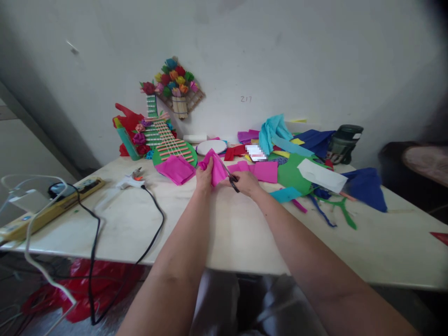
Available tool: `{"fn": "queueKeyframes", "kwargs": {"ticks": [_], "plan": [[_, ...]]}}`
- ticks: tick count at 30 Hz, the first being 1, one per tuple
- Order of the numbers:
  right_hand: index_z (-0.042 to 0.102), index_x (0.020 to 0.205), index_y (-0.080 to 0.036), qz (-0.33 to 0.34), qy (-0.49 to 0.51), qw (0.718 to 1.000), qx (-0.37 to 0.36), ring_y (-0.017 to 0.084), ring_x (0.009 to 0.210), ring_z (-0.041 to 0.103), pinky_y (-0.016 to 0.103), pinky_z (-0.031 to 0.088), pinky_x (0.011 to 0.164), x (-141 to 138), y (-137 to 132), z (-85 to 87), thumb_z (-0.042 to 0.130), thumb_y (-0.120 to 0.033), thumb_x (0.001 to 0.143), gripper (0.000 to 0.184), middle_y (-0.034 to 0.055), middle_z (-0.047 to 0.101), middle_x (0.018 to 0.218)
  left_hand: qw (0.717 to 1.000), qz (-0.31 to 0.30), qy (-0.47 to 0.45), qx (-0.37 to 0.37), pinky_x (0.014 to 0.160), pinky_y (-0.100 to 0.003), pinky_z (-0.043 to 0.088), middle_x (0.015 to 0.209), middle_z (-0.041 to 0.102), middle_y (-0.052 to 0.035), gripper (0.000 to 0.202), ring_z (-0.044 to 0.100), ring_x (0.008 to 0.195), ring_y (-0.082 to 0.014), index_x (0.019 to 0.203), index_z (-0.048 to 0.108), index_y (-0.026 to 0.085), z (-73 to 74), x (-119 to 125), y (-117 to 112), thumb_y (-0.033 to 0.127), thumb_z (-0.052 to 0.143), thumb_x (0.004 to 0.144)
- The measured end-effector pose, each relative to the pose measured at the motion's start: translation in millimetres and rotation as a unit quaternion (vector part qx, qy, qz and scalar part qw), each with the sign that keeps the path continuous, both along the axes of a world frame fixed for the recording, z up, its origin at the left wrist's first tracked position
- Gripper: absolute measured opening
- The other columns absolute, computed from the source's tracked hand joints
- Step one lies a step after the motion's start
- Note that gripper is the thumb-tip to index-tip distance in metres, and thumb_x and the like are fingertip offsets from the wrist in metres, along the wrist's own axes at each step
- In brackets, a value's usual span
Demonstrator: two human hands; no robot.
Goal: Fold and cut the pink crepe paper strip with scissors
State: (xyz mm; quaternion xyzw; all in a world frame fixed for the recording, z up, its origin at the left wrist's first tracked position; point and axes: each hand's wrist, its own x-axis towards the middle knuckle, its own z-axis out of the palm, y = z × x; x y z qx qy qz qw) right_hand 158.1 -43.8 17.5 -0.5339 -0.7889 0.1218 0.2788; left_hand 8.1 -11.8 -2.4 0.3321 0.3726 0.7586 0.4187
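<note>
My left hand [205, 176] pinches a piece of bright pink crepe paper [218, 171] above the table. In my right hand [247, 184] is a pair of scissors [232, 178], its fingers closed round the black handles. The blades point up and left, against the pink paper's right side; how far they are parted I cannot tell. A folded pink paper stack [176, 170] lies left of my hands. More pink paper pieces [266, 171] lie just beyond my right hand.
A hot glue gun [131, 180] with a black cord and a power strip [52, 207] are on the left. Behind stands a green guitar-shaped craft [171, 144]. Blue, green and white sheets [322, 175] pile up at right, near a dark jar [345, 144].
</note>
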Motion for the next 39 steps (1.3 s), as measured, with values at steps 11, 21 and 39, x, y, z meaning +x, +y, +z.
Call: {"fn": "queueKeyframes", "kwargs": {"ticks": [11, 21, 39], "plan": [[0.068, 0.089, -0.024, -0.021, 0.000, 1.000, 0.012, 0.018, 0.070, 0.056, 0.025, 0.033, 0.056, -2.3, 0.7, -1.8, 0.060, -0.048, 0.073, 0.030, 0.0024, 0.066, 0.075, 1.000, -0.007, -0.005, 0.009, 0.063, -0.026, 0.049, 0.071, 0.064, -0.0017, 0.041, 0.061, 0.067, -0.0139, 0.084, 0.063, 0.015, -5.7, -1.6, 4.7, 0.045, 0.075, 0.059], [0.069, 0.080, -0.023, -0.016, 0.023, 0.999, 0.024, 0.016, 0.066, 0.055, 0.024, 0.031, 0.054, -3.0, 1.3, -1.4, 0.061, -0.048, 0.071, 0.028, 0.0015, 0.065, 0.069, 1.000, -0.002, -0.007, -0.004, 0.064, -0.027, 0.049, 0.072, 0.064, -0.0024, 0.040, 0.062, 0.070, -0.0155, 0.086, 0.064, 0.016, -2.0, -0.4, 2.8, 0.045, 0.075, 0.060], [0.069, 0.079, -0.023, -0.007, 0.033, 0.999, 0.028, 0.016, 0.065, 0.054, 0.024, 0.030, 0.054, -3.1, -1.4, -1.1, 0.063, -0.058, 0.066, 0.038, 0.0015, 0.064, 0.067, 1.000, -0.003, -0.021, -0.002, 0.060, -0.025, 0.049, 0.071, 0.064, -0.0025, 0.040, 0.060, 0.067, -0.0142, 0.082, 0.062, 0.016, -0.9, 0.7, 1.4, 0.044, 0.076, 0.058]]}}
